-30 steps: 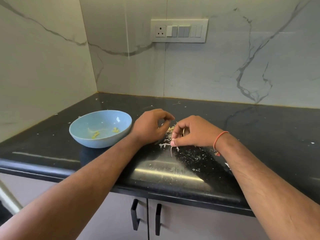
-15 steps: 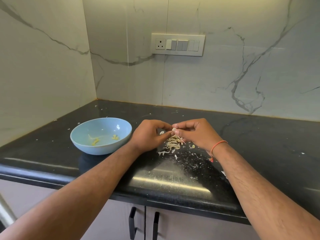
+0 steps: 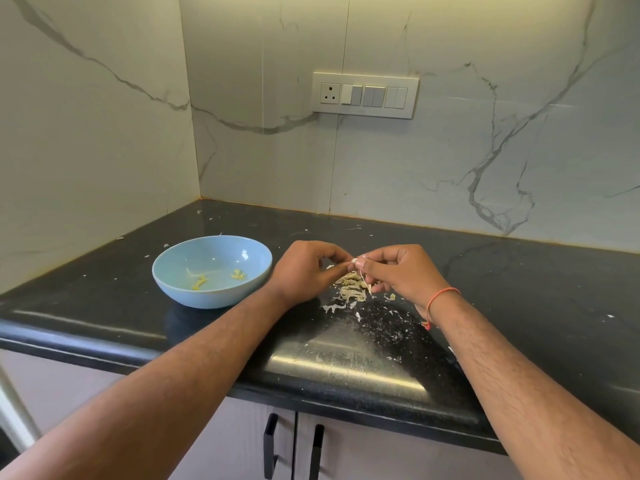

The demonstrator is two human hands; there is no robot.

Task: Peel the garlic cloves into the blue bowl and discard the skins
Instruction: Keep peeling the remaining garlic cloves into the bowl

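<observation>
- Garlic clove (image 3: 354, 261), small, pale and partly skinned, being pinched just above the glossy black stone countertop (image 3: 519, 282), between the two hands and to the right of the bowl.
- Left hand (image 3: 304, 271) curling round the clove's left end, thumb and forefinger pressing together on it.
- Right hand (image 3: 401, 271) pinching the clove's right end, with a thin strip of papery skin (image 3: 364, 282) dangling from those fingertips.
- Hanging directly over a heap of dry beige garlic skins (image 3: 349, 291) lying on the countertop.
- Sitting well left of the hands: round light-blue ceramic bowl (image 3: 173, 275), holding only a few small yellowish pieces (image 3: 201, 282), so judging the task far from finished.
- Littering the countertop around and in front of the heap: many tiny white skin flakes (image 3: 381, 330).
- Risking a slip: a smooth, small clove popping out of such a light fingertip pinch, landing among the skins or skidding off the counter's front edge.
- Risking torn skin: pulling the strip too fast, leaving fragments stuck on the clove and needing more picking.
- Risking contamination: carrying clinging skin over to the bowl along with the clove.
- Risking spread of mess: forearms brushing loose flakes off the edge, making discarding harder.
</observation>
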